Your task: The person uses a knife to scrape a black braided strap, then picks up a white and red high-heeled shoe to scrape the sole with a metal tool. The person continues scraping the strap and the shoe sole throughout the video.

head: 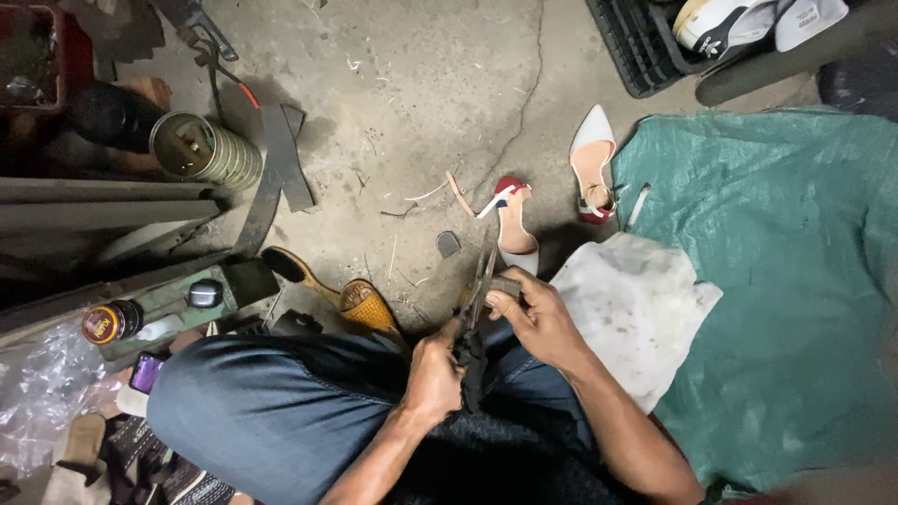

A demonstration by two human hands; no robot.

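Centrally, low in the head view, both hands meet over the person's crossed, denim-clad knee (pixel 281 411).

Item 1: left hand (pixel 435 374). Closed in a fist round the dark handles of a pair of pliers (pixel 479 290). The tool's long axis runs nearly upright in the frame, handles toward the body, tip pointing away toward the floor (pixel 421 103). Whether its jaws are parted or closed cannot be told.

Item 2: right hand (pixel 538 318). Fingers curled, thumb and forefinger pinching a small dark block (pixel 503 285), apparently a heel piece. The block sits just right of the pliers' tip, touching or nearly touching it; exact contact is not clear.

Key relation: block lies up and to the right of the left hand, at the tool's far end; the right hand is the nearer one and already has it. Tool tip and block meet at one spot, just beyond the knee.

Item 3: two white heeled sandals with red trim, one (pixel 513 220) just beyond the hands, the other (pixel 592 164) further off, both lying lengthwise away from the body.

Item 4: white cloth (pixel 636 309), just beside the right forearm, overlapping a green tarp (pixel 795 281).

Item 5: tan shoe (pixel 360 304), left of the hands, against the knee.

Item 6: tin can (pixel 206 150) on its side, well apart, upper left, by dark rubber strips (pixel 276 178).
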